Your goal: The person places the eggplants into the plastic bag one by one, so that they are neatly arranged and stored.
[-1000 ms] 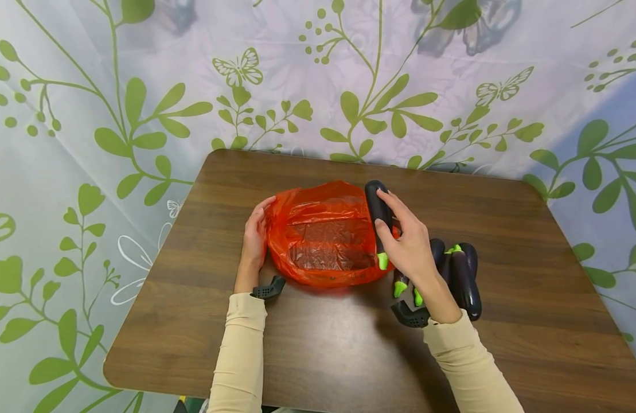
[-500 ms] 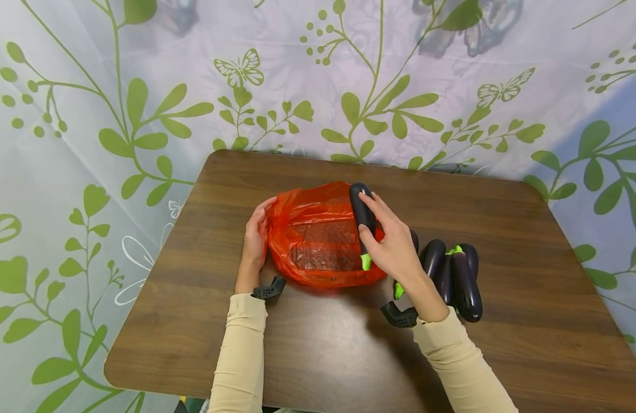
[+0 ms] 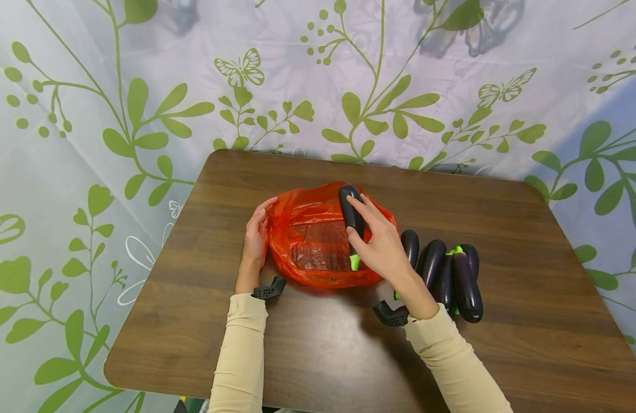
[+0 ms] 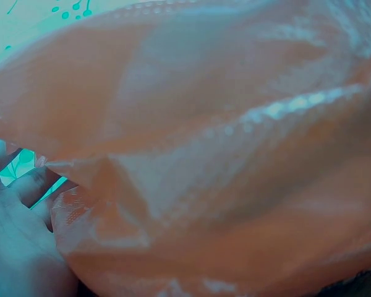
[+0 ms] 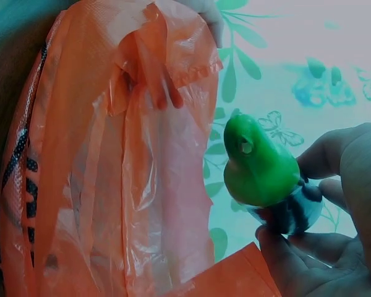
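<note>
A red plastic bag [image 3: 283, 252] lies with its mouth spread wide on the table. At its left edge my left hand [image 3: 256, 238] holds the rim; in the left wrist view the bag's film covers much of the frame beside the hand [image 4: 25, 238]. My right hand [image 3: 382, 241] grips a dark purple eggplant [image 3: 351, 209] between thumb and fingers, over the right part of the bag's mouth. Its green stem end [image 5: 260, 164] points toward the person. In the right wrist view the eggplant's body is mostly hidden behind that stem end.
Several more eggplants [image 3: 465, 284] lie grouped on the wooden table [image 3: 323, 350], right of the bag and partly behind the right forearm. A patterned cloth backdrop [image 3: 307, 74] hangs behind the table's far edge. Black camera mounts [image 3: 269, 288] sit at both wrists.
My right hand has carried the eggplant leftward, from the bag's right edge to over its mouth. More of the eggplants on the table show now. The left hand has stayed at the rim.
</note>
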Demonstrator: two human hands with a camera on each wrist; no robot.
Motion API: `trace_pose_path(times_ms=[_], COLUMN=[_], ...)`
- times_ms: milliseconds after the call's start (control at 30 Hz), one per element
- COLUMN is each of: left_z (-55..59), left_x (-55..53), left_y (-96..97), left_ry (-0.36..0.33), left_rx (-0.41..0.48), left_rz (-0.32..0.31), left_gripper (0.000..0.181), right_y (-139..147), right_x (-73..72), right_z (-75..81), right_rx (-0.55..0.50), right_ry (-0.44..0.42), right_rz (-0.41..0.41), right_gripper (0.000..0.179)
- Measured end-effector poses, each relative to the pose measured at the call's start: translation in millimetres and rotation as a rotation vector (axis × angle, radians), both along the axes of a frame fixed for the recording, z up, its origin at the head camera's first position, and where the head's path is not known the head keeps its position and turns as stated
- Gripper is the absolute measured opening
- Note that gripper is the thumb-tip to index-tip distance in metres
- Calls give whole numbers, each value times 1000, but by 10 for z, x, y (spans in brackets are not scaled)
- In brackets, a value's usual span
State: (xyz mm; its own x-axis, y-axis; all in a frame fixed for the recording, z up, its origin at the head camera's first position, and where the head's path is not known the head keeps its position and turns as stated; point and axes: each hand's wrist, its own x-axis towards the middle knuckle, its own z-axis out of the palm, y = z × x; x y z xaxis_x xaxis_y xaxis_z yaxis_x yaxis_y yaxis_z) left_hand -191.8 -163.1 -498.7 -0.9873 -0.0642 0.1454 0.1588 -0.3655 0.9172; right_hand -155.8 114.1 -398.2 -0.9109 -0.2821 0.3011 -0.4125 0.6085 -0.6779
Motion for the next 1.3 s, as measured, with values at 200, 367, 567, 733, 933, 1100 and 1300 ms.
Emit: trace_pose_path(times_ms=[200, 367, 567, 733, 933, 1100, 1300], left_z=[-1, 1, -4, -9, -12, -16, -10], left_x=[-1, -6, -14, -19, -16, -19, -13], left_y=[3, 0, -3, -6, -5, -3, -3], left_ry=[-3, 6, 10, 7, -6, -4, 0], left_rx=[-6, -7, -14, -7, 6, 8, 14], left_rz=[5, 6, 11, 10, 0, 2, -2], left_gripper=[54, 55, 55, 55, 54, 54, 53], right_y=[-55, -105, -154, -195, -242, -285, -338], right_x=[-15, -24, -32, -26, -44, -54, -45], right_z=[-24, -40, -75, -105, -152, -191, -229], right_rx=[12, 10, 0, -1, 8, 13, 10], right_ry=[-4, -9, -38, -86, -133, -139, -164], right_rz=[16, 27, 38, 50, 65, 71, 91], right_gripper=[62, 61, 62, 65, 69, 68, 68])
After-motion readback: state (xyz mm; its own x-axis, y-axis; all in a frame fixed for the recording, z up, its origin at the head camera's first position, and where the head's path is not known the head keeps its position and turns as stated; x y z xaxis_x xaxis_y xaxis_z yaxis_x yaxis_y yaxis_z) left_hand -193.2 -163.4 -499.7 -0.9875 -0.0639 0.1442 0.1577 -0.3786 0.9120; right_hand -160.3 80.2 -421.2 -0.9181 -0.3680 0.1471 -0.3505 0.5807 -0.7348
